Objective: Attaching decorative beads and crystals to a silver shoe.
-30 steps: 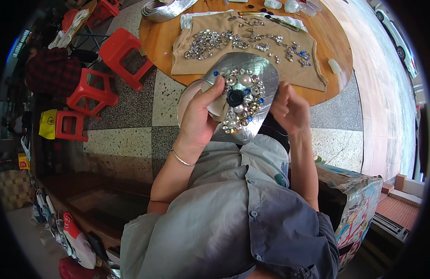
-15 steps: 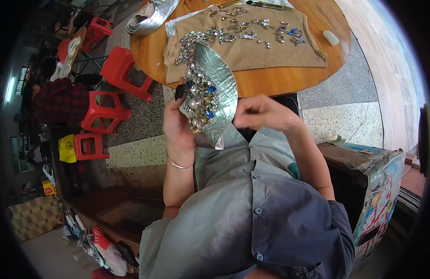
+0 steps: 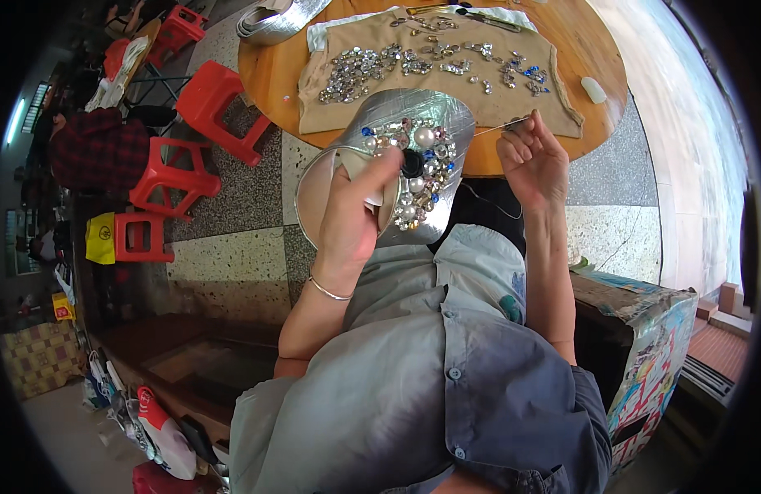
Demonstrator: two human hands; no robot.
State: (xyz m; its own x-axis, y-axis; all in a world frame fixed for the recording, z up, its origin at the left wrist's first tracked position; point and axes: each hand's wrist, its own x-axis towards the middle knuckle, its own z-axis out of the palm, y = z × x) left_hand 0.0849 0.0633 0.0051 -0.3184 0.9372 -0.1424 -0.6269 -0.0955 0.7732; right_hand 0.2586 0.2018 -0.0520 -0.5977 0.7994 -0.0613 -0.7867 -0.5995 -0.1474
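Note:
My left hand (image 3: 347,210) grips a silvery sun visor (image 3: 368,103) by its pale band, thumb over the top. Pearls, clear gems and blue gems crowd the shiny brim in a cluster (image 3: 430,177). A round black piece (image 3: 412,163) sits at my thumb tip; whether it is worn on the thumb cannot be made out. Right of the visor, my right hand (image 3: 535,165) is raised with thumb and fingers pinched. From the pinch a thin, pale thread (image 3: 500,126) runs straight to the brim's edge. Whether a needle is in the pinch is too small to tell.
On the round wooden table (image 3: 599,66), loose gems (image 3: 356,74) lie on a tan cloth (image 3: 446,78). Tweezers (image 3: 492,20) and a white oval piece (image 3: 593,90) are there too. Red stools (image 3: 220,107) stand left, near a person in plaid (image 3: 100,152). A worn box (image 3: 644,329) stands right.
The visor has turned so its decorated brim faces up and moved right. My left thumb now lies over it. My right hand has risen away from the brim, drawing the thread taut.

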